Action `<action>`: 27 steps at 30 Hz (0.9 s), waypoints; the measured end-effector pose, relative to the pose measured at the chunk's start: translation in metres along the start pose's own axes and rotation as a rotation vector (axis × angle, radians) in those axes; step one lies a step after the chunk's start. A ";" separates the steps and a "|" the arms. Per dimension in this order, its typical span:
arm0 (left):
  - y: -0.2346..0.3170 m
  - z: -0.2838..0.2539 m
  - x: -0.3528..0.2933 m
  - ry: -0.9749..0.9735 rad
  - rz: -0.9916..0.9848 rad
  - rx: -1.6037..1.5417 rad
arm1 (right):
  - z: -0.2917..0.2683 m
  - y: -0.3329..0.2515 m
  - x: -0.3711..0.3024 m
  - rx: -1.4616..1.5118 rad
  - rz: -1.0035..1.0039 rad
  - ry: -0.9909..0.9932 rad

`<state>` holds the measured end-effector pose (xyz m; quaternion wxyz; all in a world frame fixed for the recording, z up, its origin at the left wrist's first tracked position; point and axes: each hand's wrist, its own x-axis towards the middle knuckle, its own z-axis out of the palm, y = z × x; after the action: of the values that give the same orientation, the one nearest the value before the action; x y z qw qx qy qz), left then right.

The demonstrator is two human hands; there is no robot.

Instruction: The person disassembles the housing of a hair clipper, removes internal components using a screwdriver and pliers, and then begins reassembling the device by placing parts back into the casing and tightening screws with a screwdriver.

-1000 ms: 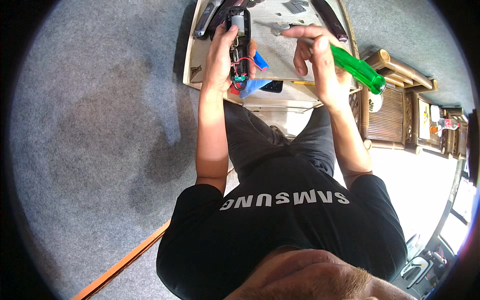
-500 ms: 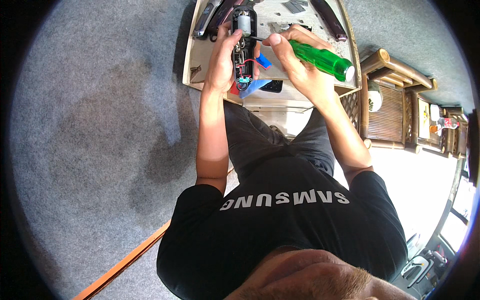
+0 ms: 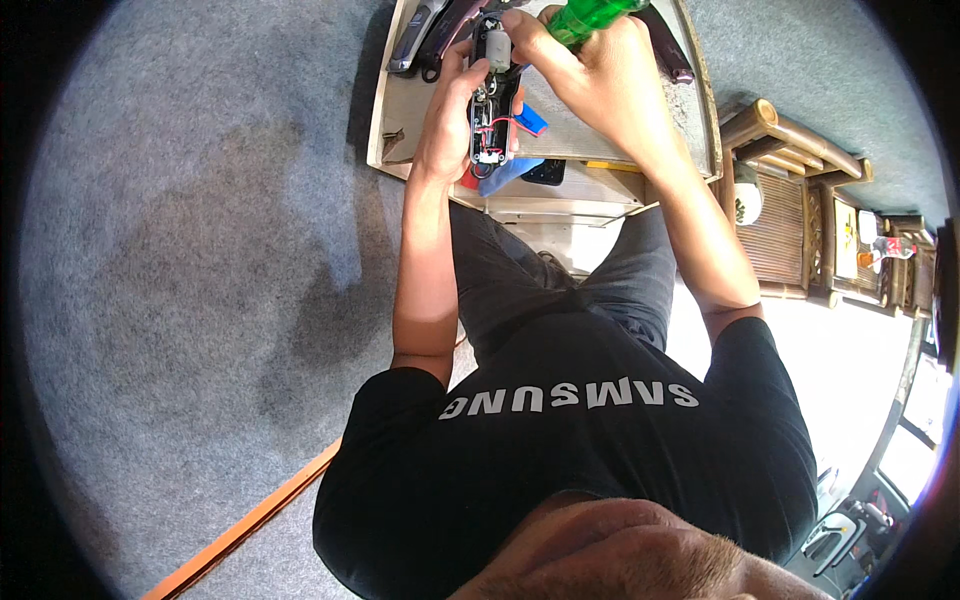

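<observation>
My left hand is closed round an opened hair clipper, its thumb beside the silver motor at the far end. The clipper's black housing lies with its inside facing up, showing wires and small metal parts. A red wire runs from it to a blue block at its right side. In my right hand is a screwdriver with a clear green handle, partly cut off by the top of the picture. The right thumb and fingertips are at the motor's upper right. The screwdriver's tip is hidden.
More clippers lie at the table's far left, and a dark one at the far right. A black phone-like object and a blue sheet sit below the clipper. Bamboo chairs stand to the right.
My right hand has moved up and turned, swinging the screwdriver's handle from pointing right to pointing up and away. Its fingers have come to the motor. The clipper has tilted slightly in my left hand.
</observation>
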<state>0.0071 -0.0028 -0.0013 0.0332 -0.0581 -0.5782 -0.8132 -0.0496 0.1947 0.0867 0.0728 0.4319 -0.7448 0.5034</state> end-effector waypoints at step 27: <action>0.001 0.002 0.002 0.063 -0.039 0.021 | 0.036 0.031 -0.020 0.131 0.140 0.251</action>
<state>0.0054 -0.0015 0.0008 0.0363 -0.0209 -0.5865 -0.8089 -0.0476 0.1811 0.0370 0.1019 0.3166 -0.7237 0.6046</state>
